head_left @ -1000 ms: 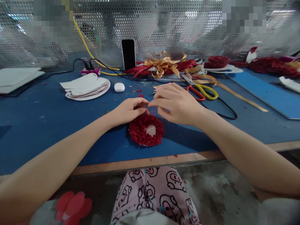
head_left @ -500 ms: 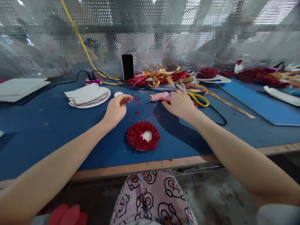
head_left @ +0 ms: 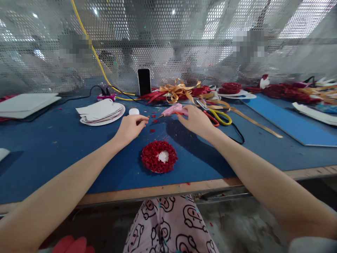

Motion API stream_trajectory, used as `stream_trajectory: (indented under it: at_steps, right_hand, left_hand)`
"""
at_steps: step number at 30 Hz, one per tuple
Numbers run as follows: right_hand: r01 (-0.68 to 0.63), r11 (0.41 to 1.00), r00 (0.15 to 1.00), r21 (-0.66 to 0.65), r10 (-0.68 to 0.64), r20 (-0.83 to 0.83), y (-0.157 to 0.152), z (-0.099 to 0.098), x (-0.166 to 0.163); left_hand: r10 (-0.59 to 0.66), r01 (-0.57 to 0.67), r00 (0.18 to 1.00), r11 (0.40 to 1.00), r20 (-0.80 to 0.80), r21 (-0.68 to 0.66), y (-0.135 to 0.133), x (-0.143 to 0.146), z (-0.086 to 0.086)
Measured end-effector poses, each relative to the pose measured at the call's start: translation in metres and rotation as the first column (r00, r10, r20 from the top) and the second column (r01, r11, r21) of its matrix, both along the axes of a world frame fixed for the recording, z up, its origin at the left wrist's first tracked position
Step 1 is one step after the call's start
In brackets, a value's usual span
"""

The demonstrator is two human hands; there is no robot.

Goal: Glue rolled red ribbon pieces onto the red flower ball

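A pink hot glue gun is in my right hand; my fingers are closed round its handle, and its nozzle points left. My left hand is just left of the nozzle, thumb and fingertips pinched together. Whatever may be between those fingertips is too small to make out. Nearer me lies a round, ruffled dark red piece with a white centre. A small red scrap lies on the blue tabletop between my hands. Behind my left hand sits a small white rounded object, partly hidden.
Stacked white cut-outs lie at left. Scissors with yellow and red handles rest right of my hand, near a black cord. Behind are gold and red ribbons, a propped phone and a perforated metal screen.
My right hand has taken hold of the glue gun and shifted it slightly left. The fingers of my left hand have drawn together into a pinch.
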State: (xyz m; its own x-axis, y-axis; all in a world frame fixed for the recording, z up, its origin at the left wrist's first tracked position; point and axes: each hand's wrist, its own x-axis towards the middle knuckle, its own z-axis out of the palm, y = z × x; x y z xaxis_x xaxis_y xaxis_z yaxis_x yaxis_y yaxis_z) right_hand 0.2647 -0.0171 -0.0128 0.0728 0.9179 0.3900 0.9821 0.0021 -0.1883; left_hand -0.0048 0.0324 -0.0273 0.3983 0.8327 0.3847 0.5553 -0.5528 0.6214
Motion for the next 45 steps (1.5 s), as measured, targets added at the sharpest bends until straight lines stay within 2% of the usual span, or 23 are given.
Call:
stream_trajectory:
  at_steps: [4, 8, 13, 17, 21, 27, 35, 45]
  right_hand:
    - [-0.011, 0.997, 1.0, 0.076, 0.011, -0.011, 0.001, 0.001, 0.0]
    - [-0.081, 0.988, 0.995, 0.131, 0.087, -0.039, 0.002, -0.001, 0.001]
    - [-0.261, 0.947, 0.964, 0.188, 0.266, 0.0, 0.002, -0.004, -0.002]
    - [-0.338, 0.921, 0.941, 0.192, 0.33, 0.072, 0.001, -0.006, -0.005]
    - [-0.355, 0.922, 0.933, 0.158, 0.338, 0.123, 0.001, -0.007, -0.007]
    - [-0.346, 0.931, 0.936, 0.116, 0.334, 0.111, -0.001, -0.008, -0.009]
    - [-0.342, 0.936, 0.937, 0.081, 0.334, 0.101, -0.001, -0.008, -0.01]
    - [-0.33, 0.94, 0.935, 0.091, 0.312, 0.169, -0.002, -0.006, -0.012]
  left_hand:
    - [0.047, -0.043, 0.986, 0.999, 0.16, -0.026, 0.001, -0.006, 0.008]
    - [0.113, -0.114, 0.978, 0.993, 0.176, -0.004, -0.001, -0.01, 0.012]
    - [0.113, -0.112, 0.993, 0.989, -0.011, 0.095, 0.004, -0.008, 0.003]
    - [0.047, 0.015, 0.975, 0.962, -0.217, 0.274, 0.007, -0.006, -0.001]
    - [-0.018, 0.117, 0.963, 0.926, -0.268, 0.358, 0.007, -0.005, -0.002]
    - [-0.091, 0.189, 0.949, 0.931, -0.301, 0.311, 0.007, -0.004, -0.007]
    - [-0.099, 0.185, 0.949, 0.944, -0.3, 0.275, 0.007, -0.003, -0.007]
    - [-0.101, 0.186, 0.946, 0.947, -0.307, 0.262, 0.006, -0.002, -0.005]
